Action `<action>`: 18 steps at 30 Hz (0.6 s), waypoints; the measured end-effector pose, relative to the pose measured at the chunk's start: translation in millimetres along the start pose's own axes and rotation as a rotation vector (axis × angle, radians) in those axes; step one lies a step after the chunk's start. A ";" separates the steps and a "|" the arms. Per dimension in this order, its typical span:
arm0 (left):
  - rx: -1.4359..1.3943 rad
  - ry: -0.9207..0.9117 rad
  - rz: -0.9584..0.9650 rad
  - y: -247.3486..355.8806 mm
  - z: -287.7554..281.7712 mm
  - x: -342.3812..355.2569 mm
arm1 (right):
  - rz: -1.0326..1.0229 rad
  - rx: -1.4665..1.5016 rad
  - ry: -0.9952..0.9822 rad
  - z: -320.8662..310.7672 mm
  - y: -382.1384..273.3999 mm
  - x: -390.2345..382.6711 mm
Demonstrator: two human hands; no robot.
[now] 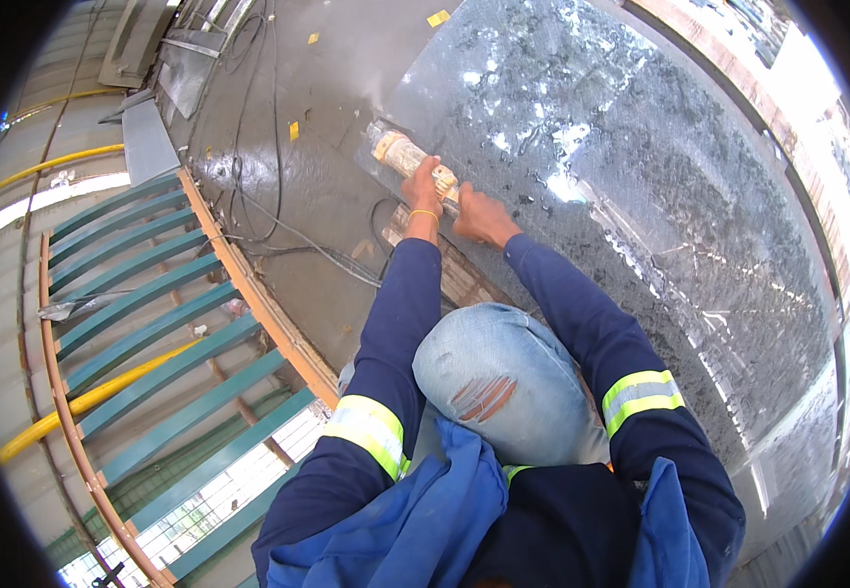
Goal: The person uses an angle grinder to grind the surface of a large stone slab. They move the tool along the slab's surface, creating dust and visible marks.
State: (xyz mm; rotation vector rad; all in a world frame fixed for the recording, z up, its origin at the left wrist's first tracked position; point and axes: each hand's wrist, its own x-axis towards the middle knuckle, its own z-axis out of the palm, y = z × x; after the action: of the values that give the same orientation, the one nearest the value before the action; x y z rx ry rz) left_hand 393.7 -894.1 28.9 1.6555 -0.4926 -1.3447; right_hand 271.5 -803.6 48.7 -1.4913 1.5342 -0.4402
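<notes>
A long, cream power tool [398, 153], dusty or worn, lies at an angle along the left edge of a large dark, wet slab [660, 196], its front end in a pale mist. My left hand [423, 196] grips its body, a yellow band on the wrist. My right hand [484, 218] is closed on the tool's rear part, just right of the left. Under the slab's edge, below my hands, is a weathered wooden board [454, 279]. My bent knee in torn jeans [469, 348] is between my forearms. The tool's tip is hard to make out.
Dark cables [278, 220] cross the wet grey floor [327, 88] to the left. Further left stand a wood-edged frame with teal slats [150, 284] and yellow pipes [43, 176]. Grey sheets [150, 142] lean at the upper left. A pale ledge [709, 39] borders the slab's far right.
</notes>
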 end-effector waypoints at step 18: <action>0.021 0.024 -0.010 11.0 3.8 11.0 | 0.009 0.001 -0.041 -6.9 -8.3 11.1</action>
State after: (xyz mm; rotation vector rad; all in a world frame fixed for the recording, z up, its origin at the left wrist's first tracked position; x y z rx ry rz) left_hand 396.3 -909.5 32.1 1.6910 -0.4861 -1.3291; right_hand 272.7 -817.8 54.7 -1.4836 1.5080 -0.4024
